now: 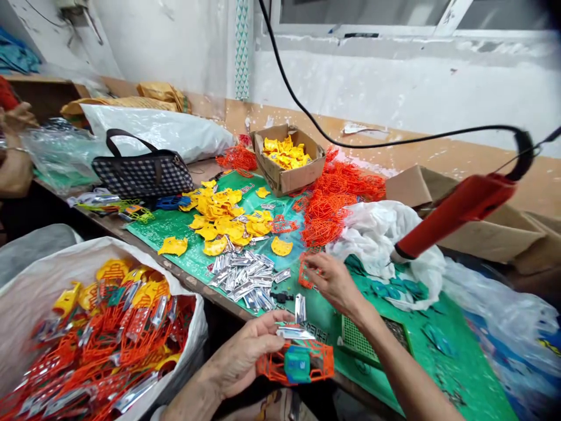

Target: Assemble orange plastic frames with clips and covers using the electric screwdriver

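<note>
My left hand (248, 354) is closed at the table's front edge, thumb and fingers pinching a silver plastic strip (297, 332). Just under it is an orange plastic frame with a green block (298, 363) in its middle; the hand's thumb lies against its left end. My right hand (335, 282) reaches further over the table, its fingers closed at a small orange lattice piece (304, 272). Another silver strip (300, 307) lies between the two hands. Left of them spreads a heap of silver strips (245, 279), with yellow curved shells (219, 210) behind.
A red electric screwdriver (458, 216) hangs at right on a black cable. A green basket (350, 339) with small parts sits beneath my right forearm. Behind stand a cardboard box (284, 182) of yellow shells and an orange lattice pile (328, 199). A white sack (193, 327) of parts fills the left.
</note>
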Available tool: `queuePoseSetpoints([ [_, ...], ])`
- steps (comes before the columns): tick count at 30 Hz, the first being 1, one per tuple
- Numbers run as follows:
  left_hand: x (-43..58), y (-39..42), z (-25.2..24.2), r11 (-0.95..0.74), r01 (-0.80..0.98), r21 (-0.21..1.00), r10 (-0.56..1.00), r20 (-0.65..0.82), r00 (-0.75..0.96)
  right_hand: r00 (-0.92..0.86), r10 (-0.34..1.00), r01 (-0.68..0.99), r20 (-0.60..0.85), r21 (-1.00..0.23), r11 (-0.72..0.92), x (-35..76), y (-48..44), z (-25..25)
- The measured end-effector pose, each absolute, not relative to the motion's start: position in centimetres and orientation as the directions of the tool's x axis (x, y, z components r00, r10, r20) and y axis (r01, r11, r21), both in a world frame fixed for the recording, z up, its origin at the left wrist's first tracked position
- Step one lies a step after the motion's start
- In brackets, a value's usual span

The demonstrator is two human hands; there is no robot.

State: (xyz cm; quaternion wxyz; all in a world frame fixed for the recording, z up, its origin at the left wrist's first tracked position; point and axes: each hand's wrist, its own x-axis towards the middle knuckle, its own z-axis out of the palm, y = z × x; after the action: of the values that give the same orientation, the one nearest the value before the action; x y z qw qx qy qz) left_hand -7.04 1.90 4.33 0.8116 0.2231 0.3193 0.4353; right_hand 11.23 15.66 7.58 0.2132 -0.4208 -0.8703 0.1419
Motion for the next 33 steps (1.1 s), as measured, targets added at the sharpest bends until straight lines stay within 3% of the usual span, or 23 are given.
queuePoseSetpoints([
  [4,-8.6,1.7,4.2,0.550,-0.572,0.608,0.831,-0.330,0.448,-0.697,0.715,0.654,0.053,-0.362,0.664,7.4,17.5,6.3],
  [8,-10.1,1.4,3.8,0.554,-0.634,0.540,0.829,-0.284,0.482,-0.712,0.695,0.683,-0.103,-0.332,0.651,5.4,18.0,5.2],
  [15,-10.6,2.0,3.4,0.480,-0.721,0.500,0.877,-0.301,0.375,-0.668,0.730,0.692,-0.146,-0.483,0.536,5.7,18.3,4.7],
  [20,-9.4,3.1,3.4,0.400,-0.722,0.564,0.901,-0.387,0.197,-0.603,0.792,0.550,-0.092,-0.768,0.329,7.0,17.1,5.2],
  [24,-8.6,3.9,3.6,0.328,-0.717,0.615,0.906,-0.421,0.053,-0.568,0.808,0.341,-0.156,-0.938,0.058,8.4,15.3,5.9],
  [29,-8.1,4.1,3.9,0.299,-0.696,0.652,0.929,-0.365,0.057,-0.550,0.800,0.137,-0.241,-0.971,-0.198,9.3,14.2,5.7],
  [33,-7.8,3.9,3.6,0.281,-0.701,0.656,0.941,-0.333,0.065,-0.569,0.772,0.063,-0.283,-0.951,-0.303,9.2,14.0,5.1],
])
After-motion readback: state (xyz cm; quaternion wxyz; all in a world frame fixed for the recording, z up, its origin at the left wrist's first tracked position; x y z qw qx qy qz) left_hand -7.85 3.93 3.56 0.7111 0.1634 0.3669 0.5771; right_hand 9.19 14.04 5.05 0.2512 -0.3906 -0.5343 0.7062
